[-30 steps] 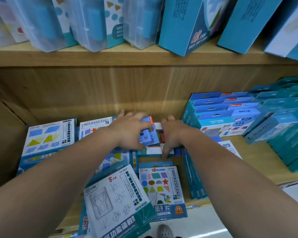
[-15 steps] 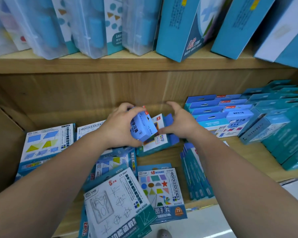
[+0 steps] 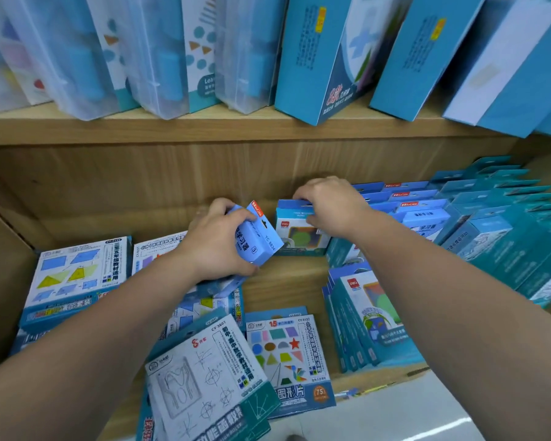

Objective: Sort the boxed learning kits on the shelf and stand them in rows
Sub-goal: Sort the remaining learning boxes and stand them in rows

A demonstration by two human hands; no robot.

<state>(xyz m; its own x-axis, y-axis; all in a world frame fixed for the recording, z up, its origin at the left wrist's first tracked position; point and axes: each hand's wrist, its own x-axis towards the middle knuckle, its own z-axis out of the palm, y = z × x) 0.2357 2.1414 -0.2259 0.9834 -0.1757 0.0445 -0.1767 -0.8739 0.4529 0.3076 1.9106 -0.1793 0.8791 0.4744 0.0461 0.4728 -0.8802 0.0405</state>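
My left hand (image 3: 215,241) grips a small light-blue boxed kit (image 3: 257,235), tilted, above the middle of the lower shelf. My right hand (image 3: 330,206) holds the top of another boxed kit with a green shape on its front (image 3: 299,238), which stands upright near the back wall, just left of a row of upright blue kits (image 3: 423,214). Flat kits lie scattered at the left and front: one with coloured shapes (image 3: 287,354), one with line drawings (image 3: 204,377), one with triangles (image 3: 77,275).
Teal boxes (image 3: 509,237) stand in rows at the right. More kits lean on edge (image 3: 363,323) under my right forearm. The wooden shelf board (image 3: 287,281) shows between them. The upper shelf (image 3: 204,125) carries clear cases and tall blue boxes.
My right hand has lifted the green-fronted kit from lying tilted and stood it upright by the row. My left hand has kept its grip on the small blue kit and moved slightly right.
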